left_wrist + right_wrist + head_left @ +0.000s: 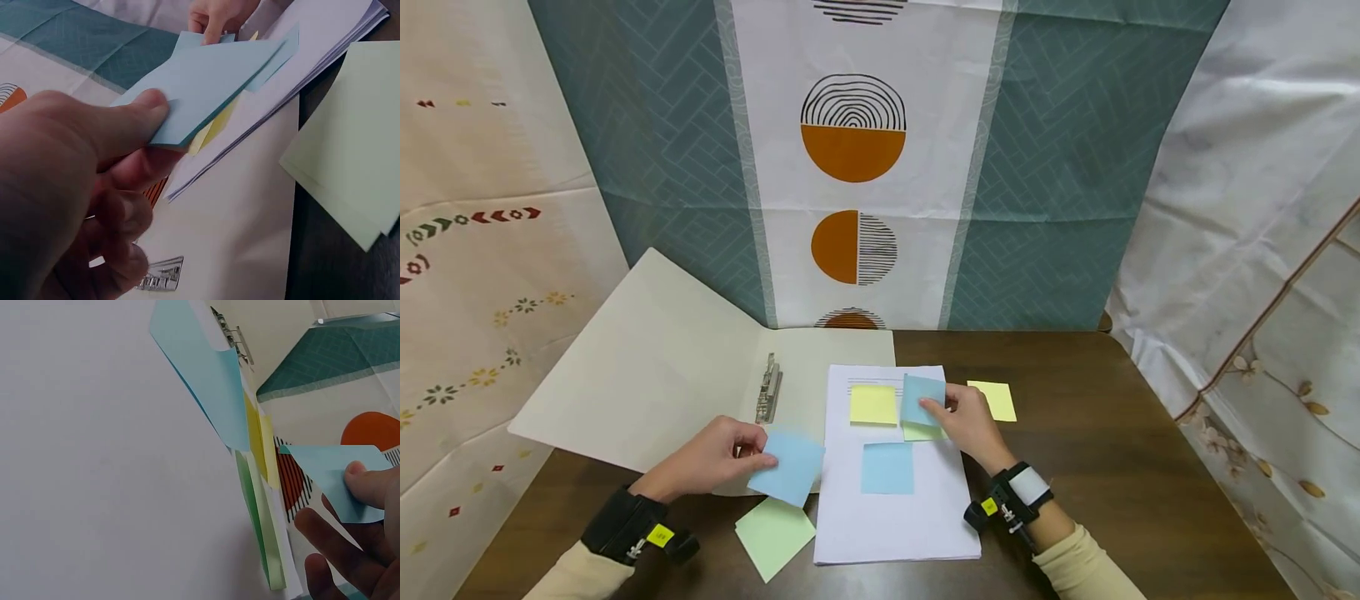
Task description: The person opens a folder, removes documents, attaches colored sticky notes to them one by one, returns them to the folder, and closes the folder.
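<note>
My left hand (721, 458) pinches a pad of blue sticky notes (792, 468) between thumb and fingers, over the folder's lower edge. In my right hand (972, 423) a single blue sticky note (922, 400) is pinched at its right side, above the top of the paper stack (895, 529). On the top sheet sit a yellow note (873, 405), a green note (265, 525) partly hidden behind the held one, and another blue note (887, 468) below them. The left wrist view shows the blue pad (200, 94) with the thumb pressed on top.
An open folder (647, 367) with a metal clip (768, 390) lies at the left, its cover raised against the cloth. Green sticky notes (775, 533) rest by the papers' lower left. A yellow note pad (996, 401) lies on the brown table (1112, 467) at the right.
</note>
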`<state>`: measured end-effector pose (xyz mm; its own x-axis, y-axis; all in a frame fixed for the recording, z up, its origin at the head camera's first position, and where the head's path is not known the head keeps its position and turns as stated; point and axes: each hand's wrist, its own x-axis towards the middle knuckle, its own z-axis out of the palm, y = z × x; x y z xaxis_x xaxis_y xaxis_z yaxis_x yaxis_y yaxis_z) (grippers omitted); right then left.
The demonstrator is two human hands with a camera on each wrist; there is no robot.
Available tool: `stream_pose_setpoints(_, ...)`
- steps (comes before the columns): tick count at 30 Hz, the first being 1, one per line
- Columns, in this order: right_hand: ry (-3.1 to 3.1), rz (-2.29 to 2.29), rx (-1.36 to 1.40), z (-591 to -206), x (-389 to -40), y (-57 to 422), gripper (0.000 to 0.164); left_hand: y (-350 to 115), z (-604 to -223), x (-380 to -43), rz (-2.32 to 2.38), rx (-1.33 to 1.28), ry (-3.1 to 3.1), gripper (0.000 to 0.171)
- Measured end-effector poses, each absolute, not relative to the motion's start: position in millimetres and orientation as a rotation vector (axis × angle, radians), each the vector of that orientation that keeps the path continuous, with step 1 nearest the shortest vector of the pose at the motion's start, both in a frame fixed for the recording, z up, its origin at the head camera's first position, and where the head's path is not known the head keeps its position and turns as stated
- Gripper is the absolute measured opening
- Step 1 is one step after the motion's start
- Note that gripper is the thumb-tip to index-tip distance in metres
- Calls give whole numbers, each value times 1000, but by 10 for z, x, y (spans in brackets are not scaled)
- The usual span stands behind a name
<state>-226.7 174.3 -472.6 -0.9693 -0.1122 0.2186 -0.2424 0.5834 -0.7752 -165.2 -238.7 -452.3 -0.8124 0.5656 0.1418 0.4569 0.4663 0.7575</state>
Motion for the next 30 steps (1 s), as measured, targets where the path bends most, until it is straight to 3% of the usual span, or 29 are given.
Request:
stream_pose_setpoints(12,-2673,1357,278,-4740,-2258,1771,21,-2444,-4567,-1516,1119,939,2242,31)
stream_pose_setpoints(30,-2663,1349,298,-4742,-2248,1774,21,-2375,-4673,-1450,854,863,2490,39)
